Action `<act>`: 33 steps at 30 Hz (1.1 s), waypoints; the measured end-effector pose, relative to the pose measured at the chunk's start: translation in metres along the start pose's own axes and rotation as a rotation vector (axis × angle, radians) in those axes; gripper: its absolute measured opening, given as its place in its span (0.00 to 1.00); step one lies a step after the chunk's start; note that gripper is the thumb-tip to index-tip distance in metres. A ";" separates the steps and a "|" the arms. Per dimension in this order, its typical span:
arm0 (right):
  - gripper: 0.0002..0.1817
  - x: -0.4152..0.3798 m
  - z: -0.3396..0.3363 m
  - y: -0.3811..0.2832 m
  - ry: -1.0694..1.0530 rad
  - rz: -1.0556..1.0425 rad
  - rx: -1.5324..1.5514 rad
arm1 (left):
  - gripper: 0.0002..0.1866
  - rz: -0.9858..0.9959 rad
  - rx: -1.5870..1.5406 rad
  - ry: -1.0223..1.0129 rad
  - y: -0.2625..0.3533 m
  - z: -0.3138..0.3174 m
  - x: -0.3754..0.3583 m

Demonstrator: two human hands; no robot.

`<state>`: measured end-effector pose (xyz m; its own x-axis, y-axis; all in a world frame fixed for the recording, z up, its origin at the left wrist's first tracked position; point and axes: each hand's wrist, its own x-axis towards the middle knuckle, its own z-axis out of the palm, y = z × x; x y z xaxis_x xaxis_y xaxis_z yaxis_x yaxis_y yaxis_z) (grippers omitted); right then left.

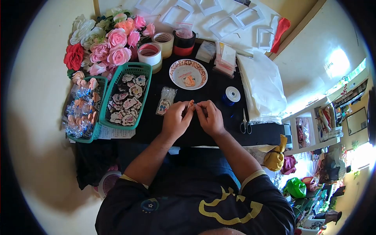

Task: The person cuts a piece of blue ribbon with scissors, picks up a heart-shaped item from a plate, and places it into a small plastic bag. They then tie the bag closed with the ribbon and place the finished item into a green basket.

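Over the black tabletop my left hand (177, 118) pinches a small orange piece (191, 103) between thumb and fingers. My right hand (210, 118) is close beside it, its thumb and fingertips pressed together at the piece's edge; what they grip is too small to make out. Just left of my left hand lies a clear plastic packet (167, 100) with a printed cutout figure inside. Beyond my hands sits a round bowl (177, 81) with a brown patterned rim, holding a few orange pieces (189, 81).
Green baskets hold printed cutouts (129, 102) and wrapped items (81, 111) at left. Tape rolls (150, 54) and artificial flowers (113, 45) stand behind. At right are a ribbon spool (232, 94), scissors (245, 126) and plastic sheets (263, 88).
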<state>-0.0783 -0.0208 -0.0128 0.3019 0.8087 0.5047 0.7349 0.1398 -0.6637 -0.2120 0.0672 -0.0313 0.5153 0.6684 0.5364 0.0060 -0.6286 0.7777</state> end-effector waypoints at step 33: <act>0.10 -0.004 -0.004 0.005 0.070 -0.179 -0.047 | 0.14 0.027 -0.063 -0.049 0.011 -0.001 -0.001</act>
<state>-0.0739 -0.0255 -0.0159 0.2042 0.7313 0.6508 0.8077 0.2498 -0.5340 -0.2135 0.0605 -0.0227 0.5560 0.6302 0.5420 -0.0620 -0.6187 0.7831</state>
